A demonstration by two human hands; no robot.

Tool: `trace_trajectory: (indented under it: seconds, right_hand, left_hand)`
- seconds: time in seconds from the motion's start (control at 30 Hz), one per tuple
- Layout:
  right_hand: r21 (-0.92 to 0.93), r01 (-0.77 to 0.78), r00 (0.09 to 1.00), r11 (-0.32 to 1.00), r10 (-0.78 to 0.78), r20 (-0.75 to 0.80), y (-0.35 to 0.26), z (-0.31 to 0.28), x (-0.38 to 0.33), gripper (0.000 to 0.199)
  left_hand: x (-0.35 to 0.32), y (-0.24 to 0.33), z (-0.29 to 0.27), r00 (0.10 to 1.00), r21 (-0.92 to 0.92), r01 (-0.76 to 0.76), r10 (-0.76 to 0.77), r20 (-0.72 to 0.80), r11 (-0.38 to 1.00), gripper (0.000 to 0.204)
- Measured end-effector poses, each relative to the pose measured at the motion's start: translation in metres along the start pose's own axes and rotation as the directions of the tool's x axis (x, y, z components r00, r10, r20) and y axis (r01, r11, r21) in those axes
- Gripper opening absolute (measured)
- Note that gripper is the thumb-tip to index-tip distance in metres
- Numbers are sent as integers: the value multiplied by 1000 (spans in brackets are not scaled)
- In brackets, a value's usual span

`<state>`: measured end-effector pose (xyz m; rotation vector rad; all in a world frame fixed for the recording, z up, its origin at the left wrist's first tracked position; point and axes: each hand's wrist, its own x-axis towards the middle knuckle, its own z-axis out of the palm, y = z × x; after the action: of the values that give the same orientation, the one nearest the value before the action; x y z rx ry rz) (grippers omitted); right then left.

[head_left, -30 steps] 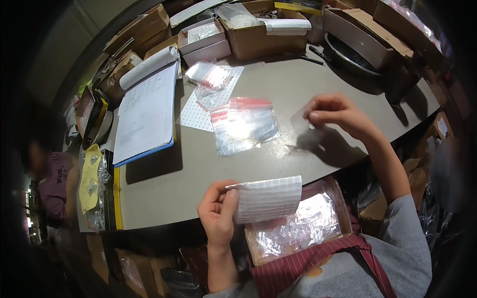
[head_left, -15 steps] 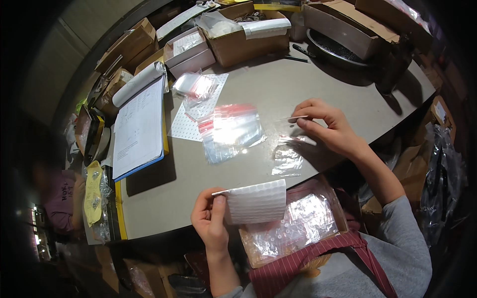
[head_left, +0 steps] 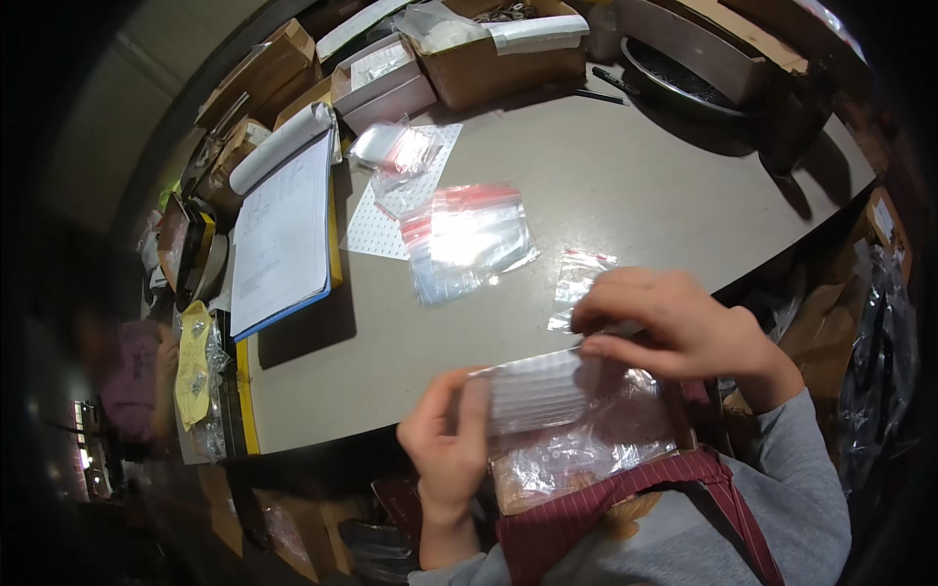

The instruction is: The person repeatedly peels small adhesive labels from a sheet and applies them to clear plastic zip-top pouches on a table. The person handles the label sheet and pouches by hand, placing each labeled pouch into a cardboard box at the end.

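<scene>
My left hand (head_left: 449,439) pinches the left end of a white sheet (head_left: 537,393) with rows of round bumps, holding it tilted above an open box (head_left: 511,493) at my lap. At the sheet's upper right corner is my right hand (head_left: 669,322), its fingers bent toward the thumb; what lies between the fingertips is hidden. Small clear plastic bags fill the box, some with little round pieces in them. Just beyond my right hand, a clear zip bag (head_left: 576,283) lies flat on the table. A fanned stack of clear zip bags with red strips (head_left: 479,234) lies farther left.
On the table's left stands a blue clipboard (head_left: 283,234) with papers. Behind the bag stack are a dotted white sheet (head_left: 366,227) and more bags (head_left: 396,148). Boxes (head_left: 508,68), a pen (head_left: 598,97) and a round black tray (head_left: 684,83) line the back. A person (head_left: 142,376) is far left.
My right hand has come down and left from above the zip bag to the bumpy sheet's corner. My left hand and the sheet have shifted slightly right. The view has shifted a little.
</scene>
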<state>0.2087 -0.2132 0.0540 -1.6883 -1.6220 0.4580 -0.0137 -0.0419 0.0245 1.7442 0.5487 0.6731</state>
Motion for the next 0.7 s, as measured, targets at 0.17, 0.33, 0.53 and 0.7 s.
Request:
trace_trajectory:
  seconds: [0.17, 0.33, 0.53, 0.7]
  right_hand:
    - [-123, 205, 969, 971, -219, -114, -8, 31, 14, 43]
    - [-308, 220, 951, 926, -274, -144, -9, 41, 11, 22]
    - [-209, -31, 990, 977, 2, -138, 22, 5, 16, 26]
    - [-417, -65, 994, 907, 21, -110, 55, 8, 13, 27]
  left_hand:
    - [-3, -1, 19, 995, 109, -80, 73, 70, 991, 13]
    - [2, -1, 23, 995, 123, -73, 64, 76, 990, 12]
    - [4, -24, 9, 1000, 65, -11, 11, 3, 998, 17]
    - [5, -12, -1, 996, -196, 88, -89, 3, 977, 22]
